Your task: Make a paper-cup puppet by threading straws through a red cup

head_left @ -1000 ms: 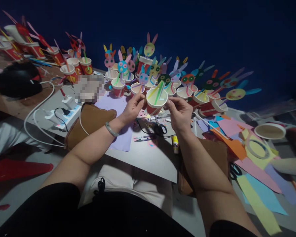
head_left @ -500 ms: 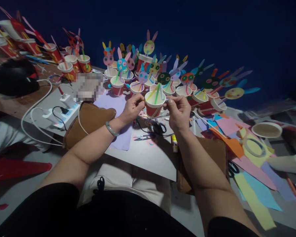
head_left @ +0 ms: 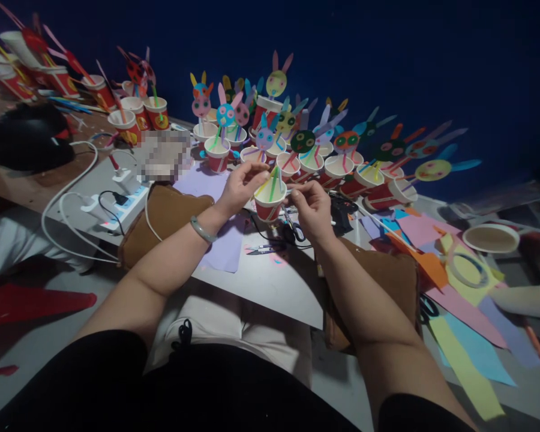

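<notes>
A red and white paper cup (head_left: 268, 211) is held up over the table between my hands, tilted so its inside shows. Green and yellow drinking straws (head_left: 275, 183) meet in a peak inside it. My left hand (head_left: 242, 189) is closed on the cup's left rim, its fingertips reaching over the top. With thumb and forefinger, my right hand (head_left: 314, 210) pinches what looks like a thin pale straw at the cup's right side; its far end is hard to make out. Below the cup lie small thread snips (head_left: 264, 249) and black-handled scissors (head_left: 293, 231).
Several paper cups with rabbit-face straws (head_left: 337, 171) crowd the table's back. A power strip (head_left: 130, 210) with cables and a brown cushion (head_left: 164, 222) sit left. Another brown cushion (head_left: 378, 282), coloured paper (head_left: 477, 342) and a tape roll (head_left: 468, 269) are at right.
The cup has moved a little left and down with both hands. My left fingers have shifted from the cup's side up over its rim; my right hand still pinches at the right side.
</notes>
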Available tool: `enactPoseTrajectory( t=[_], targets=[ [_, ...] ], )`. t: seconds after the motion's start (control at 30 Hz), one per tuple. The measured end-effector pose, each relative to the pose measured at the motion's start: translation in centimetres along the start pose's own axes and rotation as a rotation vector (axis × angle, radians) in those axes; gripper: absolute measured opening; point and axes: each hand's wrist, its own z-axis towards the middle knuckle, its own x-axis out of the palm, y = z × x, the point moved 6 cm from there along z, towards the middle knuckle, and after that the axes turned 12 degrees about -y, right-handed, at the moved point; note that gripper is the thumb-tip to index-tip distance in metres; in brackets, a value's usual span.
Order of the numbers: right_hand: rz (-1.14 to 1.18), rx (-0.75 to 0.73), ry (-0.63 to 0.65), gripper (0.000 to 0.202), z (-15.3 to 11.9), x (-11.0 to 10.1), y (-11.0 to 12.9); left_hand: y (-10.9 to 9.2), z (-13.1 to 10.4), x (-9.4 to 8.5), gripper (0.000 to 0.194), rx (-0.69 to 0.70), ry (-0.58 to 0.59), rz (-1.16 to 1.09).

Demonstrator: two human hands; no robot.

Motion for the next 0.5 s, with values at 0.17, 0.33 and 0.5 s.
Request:
enactPoseTrajectory(
  t=[0.17,0.33,0.5],
  targets=[
    [-0.046,-0.008,0.054,0.053,-0.8,0.9,0.0,-1.3,-0.7,0.7,0.045,0.038,0.173,0.032],
    [0.006,0.06,0.034,0.053,-1.1,1.0,-0.7,-0.9,-0.7,0.7,0.044,-0.038,0.171,-0.098],
    [0.042,0.119,0.044,0.058,-1.3,1.4,-1.5,-0.5,-0.7,0.8,0.042,-0.12,0.168,-0.145]
  ],
)
